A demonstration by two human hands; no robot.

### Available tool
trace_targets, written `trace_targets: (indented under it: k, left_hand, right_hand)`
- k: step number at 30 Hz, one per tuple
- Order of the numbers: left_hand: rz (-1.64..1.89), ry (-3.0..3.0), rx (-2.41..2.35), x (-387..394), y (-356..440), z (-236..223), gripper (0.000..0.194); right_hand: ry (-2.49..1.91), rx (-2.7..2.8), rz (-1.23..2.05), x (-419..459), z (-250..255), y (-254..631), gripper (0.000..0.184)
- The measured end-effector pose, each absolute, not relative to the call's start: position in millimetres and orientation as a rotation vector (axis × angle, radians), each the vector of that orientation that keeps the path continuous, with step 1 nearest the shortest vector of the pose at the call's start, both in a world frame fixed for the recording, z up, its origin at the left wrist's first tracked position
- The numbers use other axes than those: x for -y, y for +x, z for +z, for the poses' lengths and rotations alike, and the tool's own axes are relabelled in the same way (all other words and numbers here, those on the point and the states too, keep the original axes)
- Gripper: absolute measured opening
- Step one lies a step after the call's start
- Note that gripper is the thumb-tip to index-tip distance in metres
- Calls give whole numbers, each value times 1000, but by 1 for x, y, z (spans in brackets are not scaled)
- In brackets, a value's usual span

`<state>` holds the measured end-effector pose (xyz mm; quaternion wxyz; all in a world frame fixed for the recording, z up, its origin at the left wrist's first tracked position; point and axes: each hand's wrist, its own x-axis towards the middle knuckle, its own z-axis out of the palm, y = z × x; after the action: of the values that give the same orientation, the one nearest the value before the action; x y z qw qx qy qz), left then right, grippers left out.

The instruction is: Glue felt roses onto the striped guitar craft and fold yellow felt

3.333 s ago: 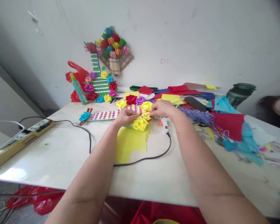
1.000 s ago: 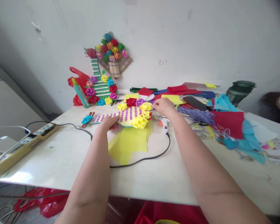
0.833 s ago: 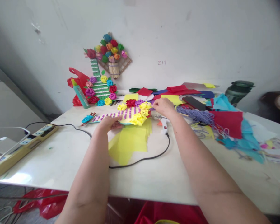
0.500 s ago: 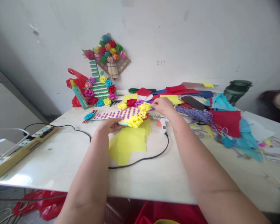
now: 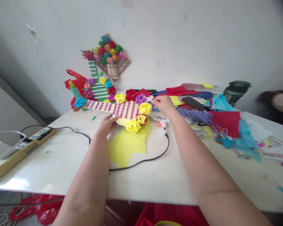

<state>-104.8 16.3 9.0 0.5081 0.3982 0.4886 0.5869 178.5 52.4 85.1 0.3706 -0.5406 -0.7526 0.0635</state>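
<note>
My left hand [image 5: 108,123] grips the lower edge of a guitar-shaped paper craft [image 5: 121,120], yellow with purple strips. The craft is tilted up off the table. Yellow paper flowers [image 5: 133,126] line its right end, with red and purple ones on its far edge and a blue flower [image 5: 80,102] at the neck's tip. My right hand [image 5: 163,103] is closed in a pinch on a thin pale stick [image 5: 146,98], whose tip points at the purple flower [image 5: 140,98]. Below my right hand lies a white glue gun [image 5: 163,126] with a black cord.
Yellow paper sheets [image 5: 126,147] lie under the craft. A green guitar craft [image 5: 101,91] and a green glue bottle [image 5: 74,90] stand at the back left. On the right are purple strings [image 5: 195,116], coloured papers, a phone [image 5: 194,103] and a dark jar [image 5: 237,92]. A power strip [image 5: 35,138] lies left.
My left hand has moved from the flowers to the craft's lower edge and lifted and tilted the craft toward me. My right hand stays near the craft's right end, stick now at the purple flower.
</note>
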Motion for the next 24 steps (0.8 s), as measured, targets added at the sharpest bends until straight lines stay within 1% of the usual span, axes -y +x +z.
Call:
trace_targets:
  k: [4,8,13,17,24]
  left_hand:
    - [1464,978,-1093,-19,-108,4,38]
    - [1476,997,-1056,-21,-109,1,41]
    - [1449,1013,-1054,-20,-109,1,38]
    - [1456,987,-1095,-18,-107,4,38]
    - [1435,1016,-1074,-21,-112,3,34]
  right_hand:
    - [-1310,1829,280,-58,80,181,28]
    - [-1324,1789,282,-60,78,183,28]
    - [-1298,1825,321,-61,79,187,28]
    - [-1221,1909,366,-64,78,194,31]
    - [-1214,1953,424,-61,82,197,32]
